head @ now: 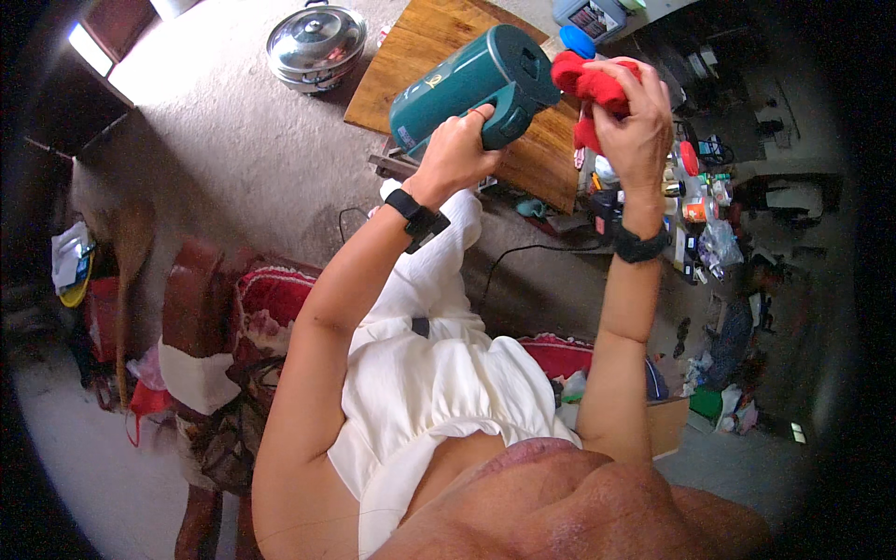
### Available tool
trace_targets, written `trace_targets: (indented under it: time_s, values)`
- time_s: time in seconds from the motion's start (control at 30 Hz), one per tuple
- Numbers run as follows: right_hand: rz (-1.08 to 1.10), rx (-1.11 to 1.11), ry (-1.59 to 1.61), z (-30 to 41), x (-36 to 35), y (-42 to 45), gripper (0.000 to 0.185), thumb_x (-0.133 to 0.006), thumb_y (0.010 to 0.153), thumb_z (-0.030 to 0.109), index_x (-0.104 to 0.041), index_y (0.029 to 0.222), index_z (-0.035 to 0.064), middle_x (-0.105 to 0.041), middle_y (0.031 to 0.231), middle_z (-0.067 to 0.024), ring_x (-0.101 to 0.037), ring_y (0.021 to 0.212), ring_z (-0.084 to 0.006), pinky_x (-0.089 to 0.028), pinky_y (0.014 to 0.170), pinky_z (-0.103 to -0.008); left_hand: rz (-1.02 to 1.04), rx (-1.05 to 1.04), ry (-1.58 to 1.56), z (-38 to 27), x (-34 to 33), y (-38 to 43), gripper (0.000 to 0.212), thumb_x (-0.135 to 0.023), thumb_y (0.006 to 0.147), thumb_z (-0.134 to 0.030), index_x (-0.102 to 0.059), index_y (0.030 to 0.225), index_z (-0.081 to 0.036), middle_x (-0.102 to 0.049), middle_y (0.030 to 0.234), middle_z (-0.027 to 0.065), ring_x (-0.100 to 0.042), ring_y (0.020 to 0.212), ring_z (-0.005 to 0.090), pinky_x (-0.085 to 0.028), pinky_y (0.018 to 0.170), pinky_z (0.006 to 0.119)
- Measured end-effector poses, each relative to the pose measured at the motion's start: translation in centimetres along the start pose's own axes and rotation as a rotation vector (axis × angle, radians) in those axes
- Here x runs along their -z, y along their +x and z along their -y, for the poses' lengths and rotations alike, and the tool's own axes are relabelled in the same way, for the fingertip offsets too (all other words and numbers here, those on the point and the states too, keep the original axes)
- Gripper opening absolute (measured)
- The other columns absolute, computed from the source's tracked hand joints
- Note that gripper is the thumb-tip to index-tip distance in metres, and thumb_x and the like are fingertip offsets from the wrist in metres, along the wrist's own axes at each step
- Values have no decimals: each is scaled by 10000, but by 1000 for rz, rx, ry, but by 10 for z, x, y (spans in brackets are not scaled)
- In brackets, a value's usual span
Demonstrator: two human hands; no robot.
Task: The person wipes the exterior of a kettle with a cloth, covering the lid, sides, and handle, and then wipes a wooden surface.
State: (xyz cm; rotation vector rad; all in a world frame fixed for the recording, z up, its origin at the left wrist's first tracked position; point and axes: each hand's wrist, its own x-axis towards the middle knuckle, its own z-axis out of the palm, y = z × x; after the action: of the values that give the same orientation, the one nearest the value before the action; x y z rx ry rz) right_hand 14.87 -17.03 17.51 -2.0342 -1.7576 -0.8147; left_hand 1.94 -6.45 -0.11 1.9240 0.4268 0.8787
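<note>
My left hand point(458, 150) is closed around the handle of a dark teal insulated jug point(448, 91), held over a wooden table point(399, 56). Its dark lid points towards the right of the view. In my right hand point(633, 122) is a bunched red cloth point(602, 87), just beyond the lid end, with a small gap visible between cloth and jug. Part of the cloth hangs below my fingers. Behind the cloth lies a round blue lid point(577, 42) near the table's far edge. My palms are hidden.
A lidded steel pot point(316, 45) stands left of the table. Jars, including one with an orange label point(696, 210), and plastic bags crowd the right side. A black cord point(532, 246) runs below the table. Wooden seating with a red cushion point(276, 294) is at the left.
</note>
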Motion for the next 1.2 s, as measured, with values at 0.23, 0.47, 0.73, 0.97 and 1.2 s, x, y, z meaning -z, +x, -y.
trace_targets:
  time_s: [0.23, 0.47, 0.73, 0.97, 1.2]
  values:
    - [-7, -59, 244, 32, -45, -21, 419, -717, 659, 14, -678, 1036, 192, -600, 1018, -80, -578, 972, -314, -479, 868, -411, -55, -16, -115, 15, -13, 3, 300, -657, 735, -102, -595, 1012, -4, -648, 838, 273, -633, 830, 438, -512, 706, 464]
    - [36, -284, 322, 18, -92, -78, 337, -699, 675, 28, -668, 1001, 108, -587, 1019, -123, -570, 973, -342, -471, 861, -414, -97, 54, -224, 23, -15, 5, 238, -686, 732, -47, -638, 960, 6, -688, 833, 192, -692, 748, 268, -521, 677, 351]
    - [-230, -468, 631, 2, -94, -89, 344, -613, 653, -60, -665, 970, 60, -624, 984, -131, -611, 962, -318, -482, 888, -382, -151, -4, -151, 37, -29, 6, 199, -680, 733, -64, -621, 906, 13, -672, 788, 189, -672, 700, 289, -510, 649, 360]
    - [-219, -272, 598, 27, -80, -57, 405, -691, 648, -19, -665, 1033, 104, -595, 1056, -107, -607, 982, -315, -496, 874, -383, -238, -58, -160, 30, -38, 9, 251, -691, 732, -78, -634, 963, 2, -693, 819, 164, -693, 746, 254, -527, 678, 352]
    - [23, -304, 393, 44, -58, -54, 382, -756, 676, 99, -689, 1048, 152, -594, 1048, -47, -622, 973, -277, -523, 826, -393, -298, -130, -90, 37, -47, 9, 338, -760, 733, -153, -644, 1017, -10, -712, 889, 157, -707, 826, 266, -538, 732, 357]
